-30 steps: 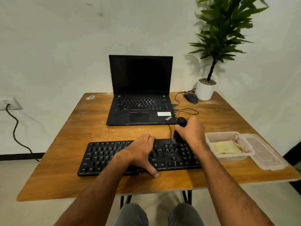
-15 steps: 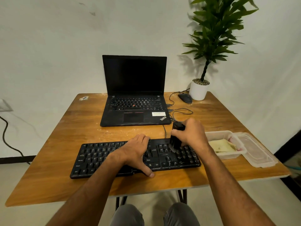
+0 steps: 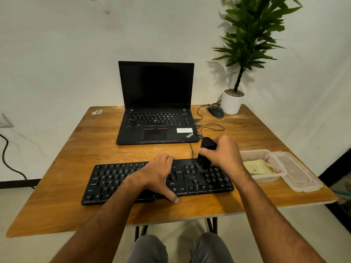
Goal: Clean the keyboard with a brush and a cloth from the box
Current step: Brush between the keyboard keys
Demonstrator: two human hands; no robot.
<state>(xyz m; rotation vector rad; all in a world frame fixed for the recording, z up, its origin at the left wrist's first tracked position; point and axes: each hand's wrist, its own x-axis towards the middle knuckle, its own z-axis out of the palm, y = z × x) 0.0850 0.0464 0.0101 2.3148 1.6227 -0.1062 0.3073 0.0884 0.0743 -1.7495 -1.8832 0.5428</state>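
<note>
A black keyboard (image 3: 117, 179) lies along the front of the wooden table (image 3: 76, 145). My left hand (image 3: 157, 173) rests flat on its middle, thumb hooked over the front edge. My right hand (image 3: 224, 152) grips a black brush (image 3: 206, 152) upright, bristles down on the keys at the keyboard's right part. To the right stands a clear plastic box (image 3: 266, 179) holding a folded yellowish cloth (image 3: 258, 167).
The box's lid (image 3: 302, 177) lies right of the box near the table edge. Behind the keyboard are an open black laptop (image 3: 155, 111), cables, a mouse (image 3: 215, 112) and a potted plant (image 3: 232, 100) at the back right corner.
The brush has shifted a little along the right part of the keyboard in my right hand. My left hand stays on the keyboard. The camera view has drifted.
</note>
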